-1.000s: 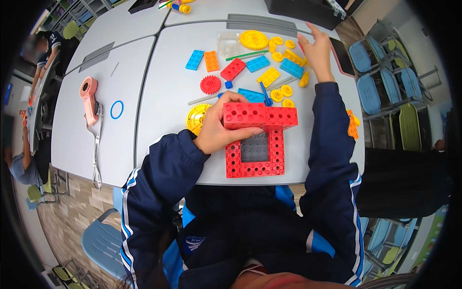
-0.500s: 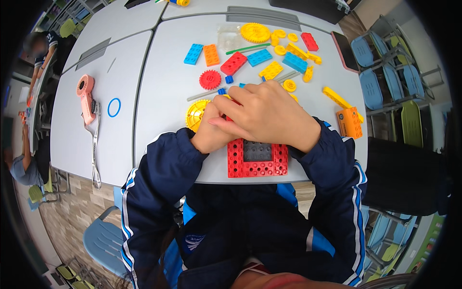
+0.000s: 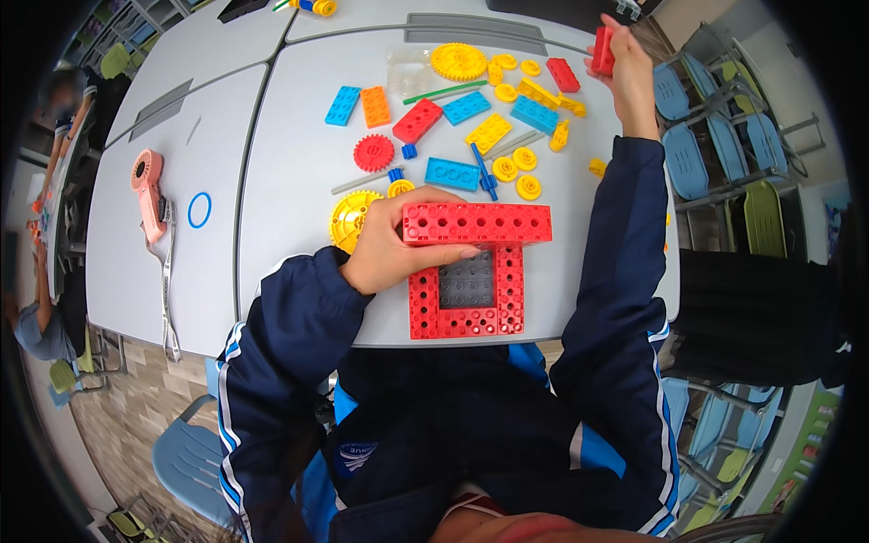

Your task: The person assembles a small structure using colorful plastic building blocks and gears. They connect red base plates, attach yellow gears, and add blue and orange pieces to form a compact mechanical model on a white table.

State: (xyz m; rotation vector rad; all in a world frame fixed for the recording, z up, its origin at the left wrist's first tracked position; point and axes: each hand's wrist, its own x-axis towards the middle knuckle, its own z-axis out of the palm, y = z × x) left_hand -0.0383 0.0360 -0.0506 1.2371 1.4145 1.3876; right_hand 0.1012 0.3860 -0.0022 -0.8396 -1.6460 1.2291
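A built frame of red beams [image 3: 465, 320] stands near the table's front edge, with a dark grey plate [image 3: 467, 281] inside it. Across its far side lies a long red beam [image 3: 477, 223] with a row of holes. My left hand [image 3: 389, 242] grips the left end of that beam, the thumb along its near side. Far off at the upper right, my right hand [image 3: 626, 72] is raised and closed round a small red brick [image 3: 602, 52]. Just beyond the frame lie a light blue brick [image 3: 452, 174] and a large yellow gear [image 3: 353, 220], close to my left hand.
Loose bricks, yellow wheels [image 3: 528, 187], a red gear [image 3: 373, 153] and a green rod [image 3: 445, 92] lie over the table's far half. A pink handheld fan [image 3: 154, 190] and a blue ring [image 3: 200, 210] are on the left table. Stacked blue chairs [image 3: 685, 172] stand at the right.
My hands, clasped together over the red frame before, have parted. The right has swung up to the far right with a red brick; the left keeps hold at the frame, whose long beam now shows.
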